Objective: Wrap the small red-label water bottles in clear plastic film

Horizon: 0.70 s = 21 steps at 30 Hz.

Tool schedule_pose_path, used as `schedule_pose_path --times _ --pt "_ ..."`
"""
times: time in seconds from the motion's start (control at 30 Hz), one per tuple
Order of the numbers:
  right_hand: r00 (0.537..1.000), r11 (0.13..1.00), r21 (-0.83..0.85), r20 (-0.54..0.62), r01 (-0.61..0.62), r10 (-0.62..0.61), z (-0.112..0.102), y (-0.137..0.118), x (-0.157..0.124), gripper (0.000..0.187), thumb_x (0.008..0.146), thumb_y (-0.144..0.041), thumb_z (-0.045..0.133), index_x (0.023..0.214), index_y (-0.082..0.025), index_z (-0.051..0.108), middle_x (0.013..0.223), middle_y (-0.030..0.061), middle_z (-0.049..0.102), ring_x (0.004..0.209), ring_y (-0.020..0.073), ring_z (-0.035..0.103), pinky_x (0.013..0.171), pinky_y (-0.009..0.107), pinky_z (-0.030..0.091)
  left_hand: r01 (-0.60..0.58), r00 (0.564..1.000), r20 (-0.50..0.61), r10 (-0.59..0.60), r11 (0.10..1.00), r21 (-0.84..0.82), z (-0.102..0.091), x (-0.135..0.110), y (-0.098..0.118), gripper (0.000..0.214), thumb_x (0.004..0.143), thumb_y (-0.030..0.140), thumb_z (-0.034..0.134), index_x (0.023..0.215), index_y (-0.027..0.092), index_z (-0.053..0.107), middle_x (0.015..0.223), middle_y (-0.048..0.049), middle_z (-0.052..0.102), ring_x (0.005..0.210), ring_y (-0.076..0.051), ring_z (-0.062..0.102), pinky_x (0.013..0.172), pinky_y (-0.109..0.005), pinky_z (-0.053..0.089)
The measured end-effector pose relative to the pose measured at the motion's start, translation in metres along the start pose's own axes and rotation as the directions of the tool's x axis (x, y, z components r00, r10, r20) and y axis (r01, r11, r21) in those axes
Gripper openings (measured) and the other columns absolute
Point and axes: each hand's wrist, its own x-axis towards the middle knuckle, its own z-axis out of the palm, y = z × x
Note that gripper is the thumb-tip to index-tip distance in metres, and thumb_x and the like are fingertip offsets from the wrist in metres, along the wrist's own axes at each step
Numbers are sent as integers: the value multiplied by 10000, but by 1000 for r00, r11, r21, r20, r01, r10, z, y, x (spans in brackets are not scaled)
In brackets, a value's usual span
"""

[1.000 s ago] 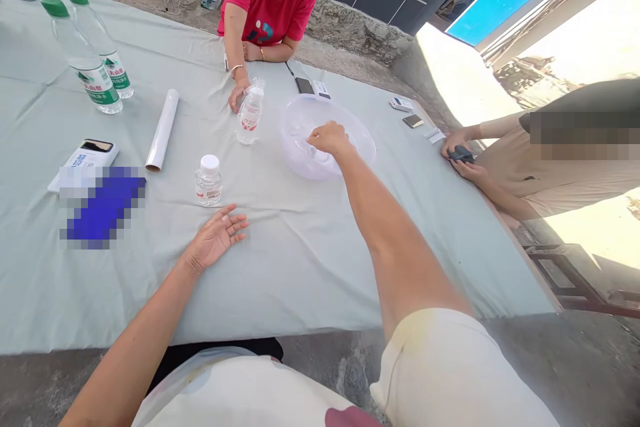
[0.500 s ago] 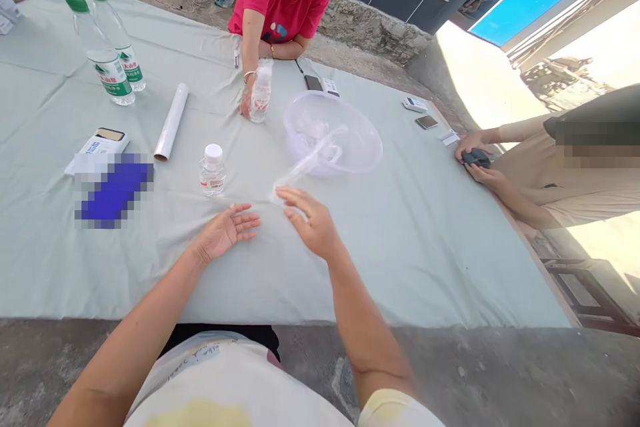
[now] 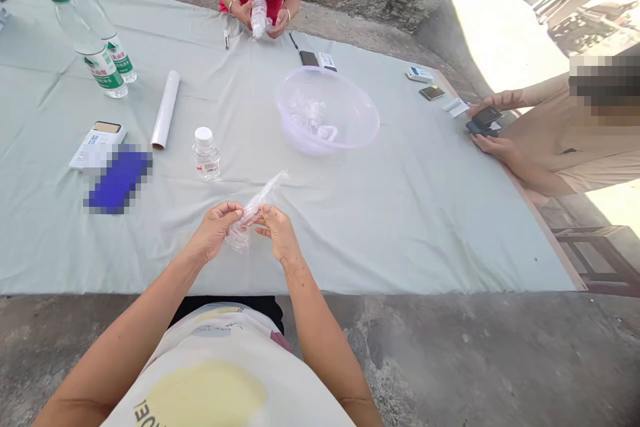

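Observation:
My left hand (image 3: pixel 214 229) and my right hand (image 3: pixel 277 232) meet above the near part of the table, both pinched on a crumpled piece of clear plastic film (image 3: pixel 254 208). One end of the film sticks up and to the right. A small clear bottle with a white cap (image 3: pixel 206 155) stands just beyond my hands. Farther back sits a clear plastic bowl (image 3: pixel 350 137) with more crumpled film inside it.
A pale green cloth (image 3: pixel 380 213) covers the table. At left lie a film roll (image 3: pixel 165 109), two green-capped water bottles (image 3: pixel 90 47) and a white device (image 3: pixel 97 142). A person in red holds a small bottle (image 3: pixel 259 13); at right another person's hands hold a phone (image 3: pixel 483 120).
My right hand drew a piece of film out of the bowl and back toward me. My left hand lifted off the cloth and both hands now pinch the film. The person in red picked up the bottle.

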Motion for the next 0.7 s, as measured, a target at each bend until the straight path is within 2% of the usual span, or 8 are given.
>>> schedule_pose_path --times 0.1,0.23,0.4,0.5,0.57,0.63,0.7 --pt "998 996 84 -49 -30 34 21 -1 10 372 714 -568 709 752 -205 635 770 -5 670 759 132 643 736 264 506 -71 992 -98 76 996 54 -1 -4 -5 273 665 380 784 796 182 649 719 11 651 630 -118 574 635 -259 431" --pt "994 981 181 -59 -75 87 43 11 19 351 663 -522 732 714 -197 611 696 -17 653 659 119 629 668 263 518 -125 956 -256 140 989 74 -11 1 -15 238 676 371 736 776 191 618 711 18 621 624 -119 554 612 -253 413" --pt "999 983 181 -10 -35 38 39 20 24 379 616 -495 791 740 -195 595 695 -15 681 591 105 621 601 236 496 -176 929 -316 193 981 84 -25 7 -13 227 685 366 735 786 199 617 686 32 583 643 -125 550 601 -244 397" --pt "1000 986 164 -10 -15 17 27 20 25 386 619 -489 799 737 -195 580 707 -10 688 562 87 588 587 227 479 -168 948 -261 183 983 77 -28 7 -8 233 658 355 779 746 183 648 654 20 595 618 -122 531 588 -243 390" --pt "999 989 147 -45 4 2 21 18 25 380 631 -487 792 743 -193 579 695 -18 673 542 75 555 570 222 453 -144 972 -175 154 987 70 -29 9 -6 249 650 358 802 742 174 662 652 18 599 594 -106 514 573 -232 381" --pt "995 990 134 -92 38 -26 19 17 25 364 657 -489 774 738 -197 571 634 -50 613 513 63 498 544 214 410 -64 995 -68 66 998 28 -30 12 -7 279 657 376 810 793 175 673 660 19 605 567 -97 511 543 -224 367" --pt "993 991 113 -107 68 -56 20 17 27 346 687 -492 748 729 -203 562 572 -80 523 494 58 431 520 212 362 65 996 64 -61 996 -62 -31 16 -9 351 696 461 775 879 180 674 691 -4 639 566 -124 552 526 -240 387"
